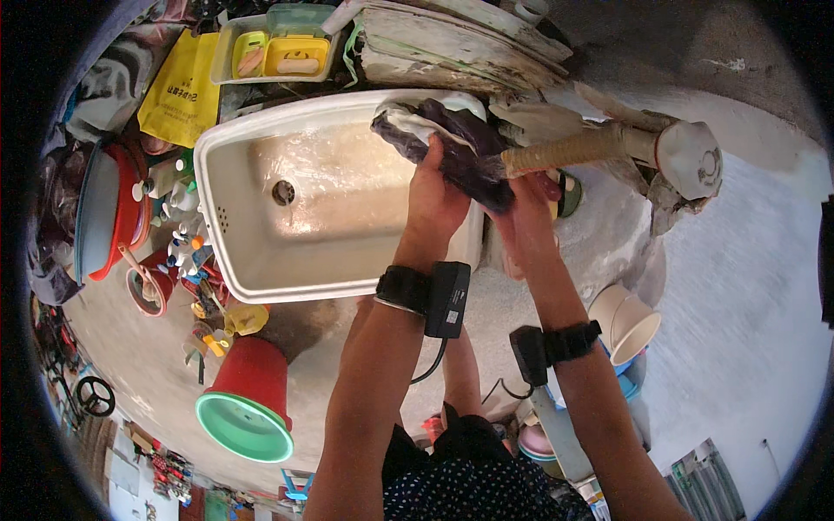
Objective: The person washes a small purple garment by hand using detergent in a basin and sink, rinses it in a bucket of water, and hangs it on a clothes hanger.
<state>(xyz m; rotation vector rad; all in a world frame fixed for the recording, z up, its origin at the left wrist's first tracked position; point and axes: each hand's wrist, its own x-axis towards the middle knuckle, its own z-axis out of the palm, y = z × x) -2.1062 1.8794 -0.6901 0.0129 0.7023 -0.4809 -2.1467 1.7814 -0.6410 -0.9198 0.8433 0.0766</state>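
Over the right end of a white rectangular sink [326,291], I hold a bunched dark purple-grey cloth [465,143] with a pale whitish part on its left. It looks wet, but its exact kind I cannot make out. My left hand [434,195] grips its near side, thumb on top. On the other side my right hand [526,208] is closed on its right edge, with most fingers hidden underneath. A wrapped pipe [573,152] reaches in from the right, its open end at the cloth, where a clear blur looks like running water. Both wrists wear black straps with small boxes.
A drain hole [283,193] lies at the sink's left. Behind stand a clear container [228,52] with yellow boxes and a yellow bag [180,91]. Several bottles [184,204] crowd the left side. A red bucket [252,373] and pale buckets [630,321] stand on the floor.
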